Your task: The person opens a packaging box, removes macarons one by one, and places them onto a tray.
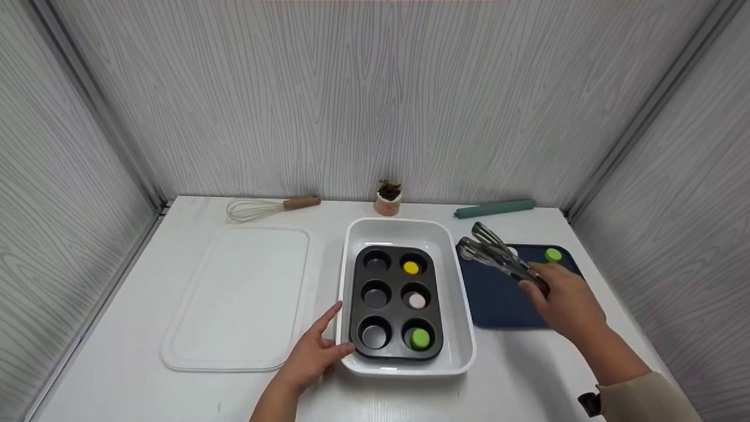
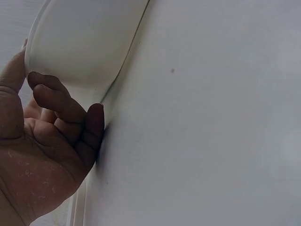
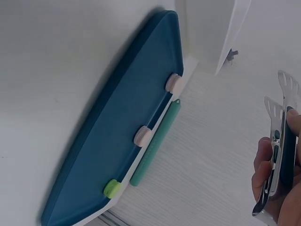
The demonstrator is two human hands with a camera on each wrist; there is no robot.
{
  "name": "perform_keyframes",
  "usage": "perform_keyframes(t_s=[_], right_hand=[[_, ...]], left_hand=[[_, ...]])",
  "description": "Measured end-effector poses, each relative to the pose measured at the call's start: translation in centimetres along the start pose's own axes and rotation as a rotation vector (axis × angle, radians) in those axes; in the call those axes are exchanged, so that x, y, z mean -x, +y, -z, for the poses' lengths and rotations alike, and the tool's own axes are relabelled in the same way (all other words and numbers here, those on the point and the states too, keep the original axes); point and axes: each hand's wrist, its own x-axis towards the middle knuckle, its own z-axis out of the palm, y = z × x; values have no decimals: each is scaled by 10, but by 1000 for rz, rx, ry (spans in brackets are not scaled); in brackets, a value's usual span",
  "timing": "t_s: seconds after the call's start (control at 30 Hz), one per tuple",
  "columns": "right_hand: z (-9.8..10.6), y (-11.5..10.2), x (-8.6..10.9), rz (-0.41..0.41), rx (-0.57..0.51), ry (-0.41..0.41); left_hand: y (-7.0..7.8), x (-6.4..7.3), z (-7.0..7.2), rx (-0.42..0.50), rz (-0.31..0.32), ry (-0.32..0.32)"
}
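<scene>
Nearest, a tan sleeve (image 1: 644, 398) covers the right forearm. The left hand (image 1: 307, 354) grips the near-left corner of a deep white basin (image 1: 404, 370), its thumb over the rim and its other fingers against the outer wall. The right hand (image 1: 565, 302) wraps its grip around a pair of metal tongs (image 3: 287, 155), whose slotted ends stand spread apart with a narrow gap, held up off the surface and pointing away from the person.

The basin rests on a white counter (image 1: 129, 328), and inside it lies a black muffin tin (image 1: 395, 293) with two columns of three cups. In the right column, from near to far, sit a green disc (image 1: 420, 338), a pale pink disc (image 1: 417, 300) and a yellow disc (image 1: 411, 267), one to a cup.

Left of the basin, a flat white panel (image 1: 240, 299) with rounded corners lies on the counter. To the right, just beside the basin, is a dark blue tray (image 1: 501, 305); along its far edge stand two pale discs (image 3: 142, 136) and a lime disc (image 1: 553, 254), the lime one rightmost.

Farther back, left to right, are a whisk (image 1: 302, 203) with a brown handle, a small pot (image 1: 387, 205) with dark contents, and a green rod (image 1: 498, 208). Behind them rises a grey wood-grain wall (image 1: 351, 117).
</scene>
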Motion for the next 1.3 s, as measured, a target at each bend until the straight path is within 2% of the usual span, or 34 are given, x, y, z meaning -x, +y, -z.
perform_keyframes(t_s=[0.1, 0.3, 0.57, 0.73, 1.07, 1.3], right_hand=[[-3, -7, 2, 23, 15, -42], [-13, -18, 3, 96, 32, -63], [-20, -34, 10, 117, 37, -129], [-24, -41, 16, 173, 43, -148], [-30, -49, 22, 240, 39, -253], [-34, -48, 30, 286, 49, -286]], left_hand=[[1, 1, 0, 0, -1, -2], [1, 1, 0, 18, 7, -3], [0, 0, 0, 29, 16, -5], [0, 1, 0, 23, 13, -2], [1, 2, 1, 14, 8, -3], [0, 2, 0, 5, 9, 7]])
